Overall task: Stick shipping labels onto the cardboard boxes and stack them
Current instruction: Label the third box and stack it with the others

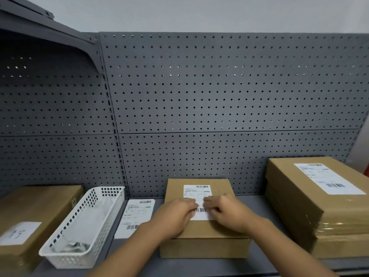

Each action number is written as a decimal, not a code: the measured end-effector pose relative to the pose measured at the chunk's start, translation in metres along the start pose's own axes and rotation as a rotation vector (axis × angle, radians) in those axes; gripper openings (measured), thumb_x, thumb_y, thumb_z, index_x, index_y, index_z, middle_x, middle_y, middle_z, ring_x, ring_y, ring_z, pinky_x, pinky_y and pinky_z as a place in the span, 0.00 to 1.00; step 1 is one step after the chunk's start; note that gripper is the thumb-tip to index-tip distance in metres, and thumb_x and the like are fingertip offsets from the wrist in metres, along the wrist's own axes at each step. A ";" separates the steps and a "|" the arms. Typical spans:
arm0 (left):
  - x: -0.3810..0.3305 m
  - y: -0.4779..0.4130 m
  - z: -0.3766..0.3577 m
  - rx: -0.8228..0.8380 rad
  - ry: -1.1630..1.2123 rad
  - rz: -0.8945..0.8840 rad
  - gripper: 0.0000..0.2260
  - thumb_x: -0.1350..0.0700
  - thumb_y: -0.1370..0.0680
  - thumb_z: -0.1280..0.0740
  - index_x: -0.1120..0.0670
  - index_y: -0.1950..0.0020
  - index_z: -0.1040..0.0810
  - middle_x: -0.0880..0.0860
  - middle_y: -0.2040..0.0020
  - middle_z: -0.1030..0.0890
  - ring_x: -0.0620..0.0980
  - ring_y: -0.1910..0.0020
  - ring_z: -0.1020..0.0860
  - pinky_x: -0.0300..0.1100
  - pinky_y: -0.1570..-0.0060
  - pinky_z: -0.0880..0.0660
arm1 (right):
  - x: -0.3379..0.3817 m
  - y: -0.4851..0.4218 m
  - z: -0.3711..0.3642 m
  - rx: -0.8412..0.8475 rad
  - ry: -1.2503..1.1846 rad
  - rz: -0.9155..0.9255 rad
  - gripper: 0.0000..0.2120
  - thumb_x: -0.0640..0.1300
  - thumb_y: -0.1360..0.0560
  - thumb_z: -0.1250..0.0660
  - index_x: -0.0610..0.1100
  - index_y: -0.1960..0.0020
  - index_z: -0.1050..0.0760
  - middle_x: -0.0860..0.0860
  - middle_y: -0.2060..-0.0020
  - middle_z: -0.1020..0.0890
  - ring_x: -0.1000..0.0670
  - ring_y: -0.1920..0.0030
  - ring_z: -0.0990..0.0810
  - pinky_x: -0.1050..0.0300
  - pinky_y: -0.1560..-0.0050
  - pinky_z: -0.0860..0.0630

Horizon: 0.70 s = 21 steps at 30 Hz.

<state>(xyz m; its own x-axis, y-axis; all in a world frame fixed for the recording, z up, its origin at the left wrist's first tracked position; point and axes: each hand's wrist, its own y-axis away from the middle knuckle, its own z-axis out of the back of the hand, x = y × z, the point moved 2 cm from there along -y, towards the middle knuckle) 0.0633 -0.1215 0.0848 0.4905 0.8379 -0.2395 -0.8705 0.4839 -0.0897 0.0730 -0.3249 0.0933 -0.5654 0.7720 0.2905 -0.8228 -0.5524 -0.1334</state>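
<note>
Two bare forearms reached in from the lower edge and met over a cardboard box point(199, 232) that lay flat at the middle of the grey shelf point(259, 263), its back edge near the pegboard point(199, 96). The left grip point(175, 211) and the right grip point(227, 212) sat palm down, side by side and almost touching. Their fingers were loosely bent and the tips pressed on the lower half of the white shipping label point(196, 191) on the box lid. Neither grip closed round anything; both lay open upon the paper. The label's upper part, with a barcode, showed beyond the fingertips.

To the right stood a stack of boxes point(295, 202), its top one bearing a label point(327, 177). Left of the middle box a loose label point(137, 212) lay on the shelf, beside a white basket point(79, 213), and a further brown box point(36, 204) lay at far left.
</note>
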 end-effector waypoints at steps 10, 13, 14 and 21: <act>-0.012 0.034 -0.012 0.026 -0.014 0.005 0.13 0.49 0.14 0.47 0.48 0.37 0.24 0.44 0.21 0.31 0.44 0.23 0.33 0.46 0.32 0.26 | 0.019 0.025 -0.020 -0.015 0.251 -0.039 0.20 0.50 0.30 0.55 0.48 0.51 0.26 0.56 0.42 0.22 0.48 0.43 0.21 0.53 0.61 0.29; -0.011 0.036 -0.015 0.053 0.029 0.017 0.14 0.50 0.13 0.47 0.46 0.32 0.26 0.43 0.18 0.37 0.45 0.21 0.36 0.46 0.27 0.31 | 0.014 0.026 -0.019 0.037 0.204 -0.032 0.19 0.46 0.27 0.50 0.48 0.45 0.24 0.57 0.31 0.25 0.52 0.29 0.27 0.52 0.46 0.23; -0.010 0.036 -0.015 0.056 0.060 0.011 0.15 0.50 0.13 0.47 0.46 0.30 0.27 0.42 0.18 0.38 0.44 0.20 0.37 0.43 0.24 0.34 | 0.011 0.027 -0.018 0.045 0.144 -0.020 0.18 0.44 0.27 0.47 0.47 0.43 0.23 0.57 0.28 0.26 0.54 0.26 0.29 0.53 0.40 0.23; 0.017 0.043 0.005 -0.052 0.520 0.122 0.16 0.47 0.15 0.39 0.38 0.26 0.26 0.33 0.30 0.25 0.33 0.30 0.28 0.29 0.30 0.34 | -0.007 0.049 0.000 -0.291 -0.287 -0.155 0.17 0.36 0.26 0.37 0.46 0.46 0.13 0.67 0.43 0.20 0.76 0.41 0.26 0.64 0.31 0.30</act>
<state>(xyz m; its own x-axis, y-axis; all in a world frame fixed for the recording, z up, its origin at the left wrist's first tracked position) 0.0344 -0.0851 0.0815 0.3124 0.6453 -0.6971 -0.9272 0.3668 -0.0759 0.0365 -0.3573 0.0847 -0.4291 0.6973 0.5742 -0.9017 -0.2937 -0.3172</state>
